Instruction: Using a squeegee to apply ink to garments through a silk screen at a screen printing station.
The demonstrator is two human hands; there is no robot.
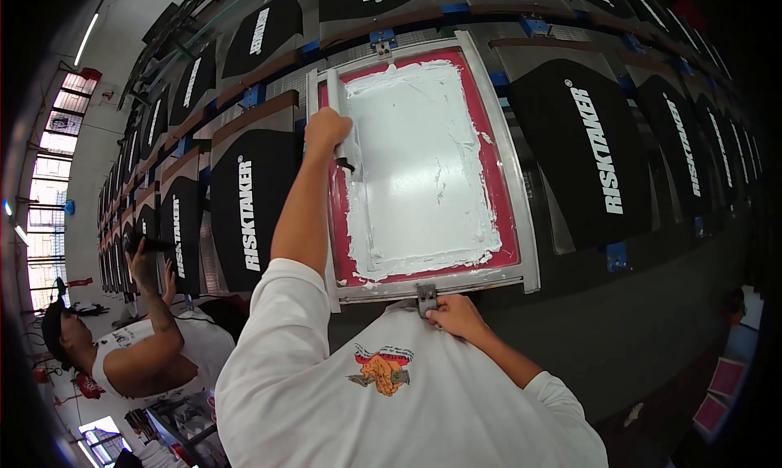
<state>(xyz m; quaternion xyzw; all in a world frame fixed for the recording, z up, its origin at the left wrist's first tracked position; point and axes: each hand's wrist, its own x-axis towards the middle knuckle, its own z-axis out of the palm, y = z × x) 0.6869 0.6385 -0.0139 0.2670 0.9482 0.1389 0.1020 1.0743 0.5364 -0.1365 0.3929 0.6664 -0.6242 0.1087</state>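
A screen printing frame (517, 224) of silver metal, with a red border and white ink smeared over its pale mesh, lies in front of me. My left hand (327, 129) is closed round a long grey squeegee (334, 87), which lies along the inner left edge of the frame. At the middle of the near edge, my right hand (448, 315) holds a small metal clamp (427, 299), its fingers curled on it.
Rows of black fabric pieces (538, 150) with white lettering lie on boards with brown strips and blue fittings (616, 256) on both sides and beyond the frame. A co-worker (147, 354) at the left has raised hands by the boards. Pink squares (725, 378) show at lower right.
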